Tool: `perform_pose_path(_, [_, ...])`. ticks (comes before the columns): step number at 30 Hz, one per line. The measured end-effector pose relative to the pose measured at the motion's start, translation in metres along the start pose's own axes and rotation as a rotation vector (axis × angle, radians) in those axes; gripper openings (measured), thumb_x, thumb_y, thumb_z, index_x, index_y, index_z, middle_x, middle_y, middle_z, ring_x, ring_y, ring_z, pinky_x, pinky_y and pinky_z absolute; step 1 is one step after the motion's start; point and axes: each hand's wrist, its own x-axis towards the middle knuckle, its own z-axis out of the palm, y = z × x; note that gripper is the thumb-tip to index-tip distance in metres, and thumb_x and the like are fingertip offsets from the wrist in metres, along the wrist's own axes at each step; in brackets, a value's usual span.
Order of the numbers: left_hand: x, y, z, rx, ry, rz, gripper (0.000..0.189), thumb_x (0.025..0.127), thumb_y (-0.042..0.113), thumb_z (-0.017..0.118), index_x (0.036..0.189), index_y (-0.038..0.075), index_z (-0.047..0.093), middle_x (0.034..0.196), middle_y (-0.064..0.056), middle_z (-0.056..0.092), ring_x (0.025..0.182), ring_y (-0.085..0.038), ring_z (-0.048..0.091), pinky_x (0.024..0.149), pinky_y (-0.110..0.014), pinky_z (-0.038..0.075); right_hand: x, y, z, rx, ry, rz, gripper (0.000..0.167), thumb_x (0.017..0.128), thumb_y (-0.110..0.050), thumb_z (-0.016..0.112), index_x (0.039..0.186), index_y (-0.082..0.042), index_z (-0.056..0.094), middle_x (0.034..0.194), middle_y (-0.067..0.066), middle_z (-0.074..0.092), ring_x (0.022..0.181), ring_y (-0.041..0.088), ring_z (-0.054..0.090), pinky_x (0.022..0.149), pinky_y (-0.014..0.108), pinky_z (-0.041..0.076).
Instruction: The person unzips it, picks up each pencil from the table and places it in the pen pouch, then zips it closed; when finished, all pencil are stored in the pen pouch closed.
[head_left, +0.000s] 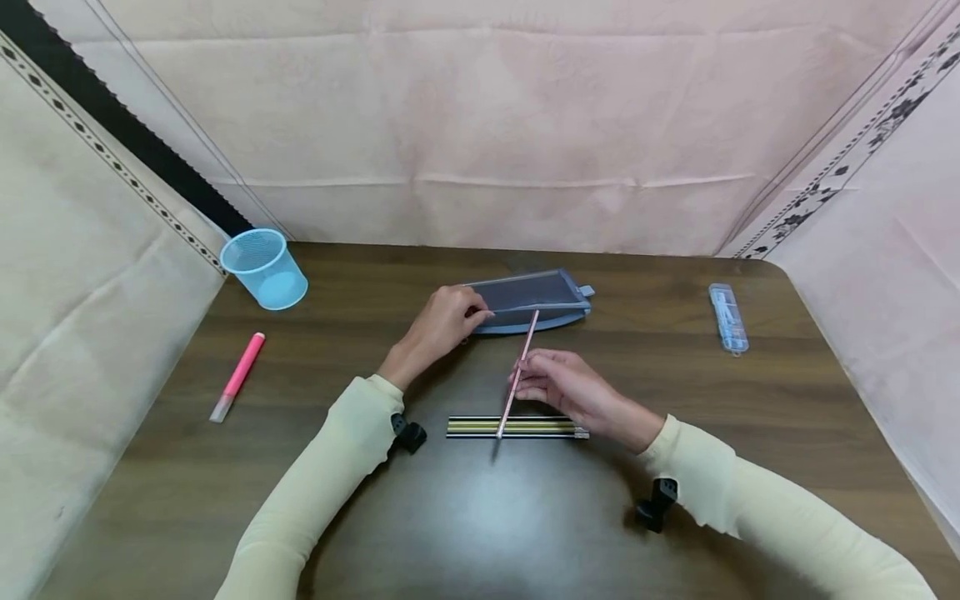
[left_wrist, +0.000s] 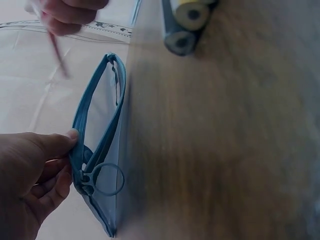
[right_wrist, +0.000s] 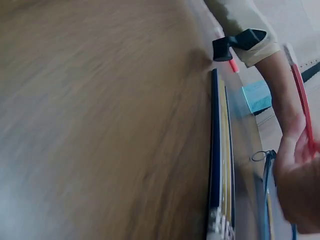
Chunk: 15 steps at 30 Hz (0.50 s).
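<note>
My left hand (head_left: 447, 317) pinches the near left edge of a blue zip pencil pouch (head_left: 525, 290) with see-through mesh-like sides. In the left wrist view the mouth of the pouch (left_wrist: 119, 117) gapes, and a ring pull hangs from its zip. A pink pencil (head_left: 517, 375) is held by my right hand (head_left: 558, 382), slanting with its upper end close to the pouch's front edge. Below that hand, several pencils (head_left: 472, 427), dark and yellow, lie side by side on the table. Their ends (left_wrist: 192, 15) show at the top of the left wrist view.
On the wooden table (head_left: 375, 517), a light blue cup (head_left: 273, 275) stands tilted-looking at the back left. A pink marker (head_left: 238, 377) with a clear-grey end lies at the left. Near the right edge is a small blue plastic case (head_left: 727, 318). Pale cloth (head_left: 525, 125) hangs behind.
</note>
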Motion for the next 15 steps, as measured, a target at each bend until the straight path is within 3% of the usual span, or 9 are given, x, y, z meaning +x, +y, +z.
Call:
perform_pose_path(3, [0.001, 0.001, 0.000, -0.012, -0.001, 0.007, 0.018, 0.096, 0.021, 0.070, 0.100, 0.006, 0.079, 0.091, -0.006, 0.074, 0.074, -0.013, 0.063, 0.070, -0.027, 0.055, 0.006, -0.006, -0.007, 0.155, 0.070, 0.107, 0.017, 0.105, -0.007, 0.046, 0.106, -0.001, 0.062, 0.091, 0.008, 0.072, 0.085, 0.016, 0.073, 0.082, 0.027, 0.060])
perform_pose_path(6, [0.001, 0.003, 0.000, -0.024, -0.007, 0.006, 0.017, 0.096, 0.020, 0.071, 0.100, 0.006, 0.079, 0.092, -0.006, 0.074, 0.075, -0.014, 0.064, 0.071, -0.027, 0.056, 0.015, -0.015, -0.017, 0.236, 0.135, 0.153, 0.017, 0.105, -0.007, 0.050, 0.102, -0.003, 0.066, 0.089, 0.012, 0.075, 0.085, 0.019, 0.075, 0.083, 0.028, 0.060])
perform_pose_path(10, [0.002, 0.004, 0.000, -0.027, -0.015, 0.011, 0.016, 0.095, 0.020, 0.071, 0.100, 0.006, 0.079, 0.092, -0.007, 0.075, 0.073, -0.013, 0.063, 0.070, -0.026, 0.056, 0.035, -0.027, -0.028, 0.227, 0.205, 0.153, 0.015, 0.103, -0.004, 0.055, 0.111, 0.003, 0.065, 0.088, 0.015, 0.077, 0.086, 0.021, 0.077, 0.084, 0.028, 0.060])
perform_pose_path(15, [0.004, 0.003, -0.001, -0.027, -0.021, -0.001, 0.017, 0.096, 0.020, 0.071, 0.099, 0.006, 0.079, 0.092, -0.006, 0.075, 0.074, -0.013, 0.063, 0.070, -0.027, 0.055, 0.059, -0.032, -0.030, 0.195, 0.279, 0.151, 0.030, 0.101, -0.003, 0.058, 0.129, 0.008, 0.057, 0.087, 0.015, 0.077, 0.084, 0.021, 0.077, 0.088, 0.029, 0.058])
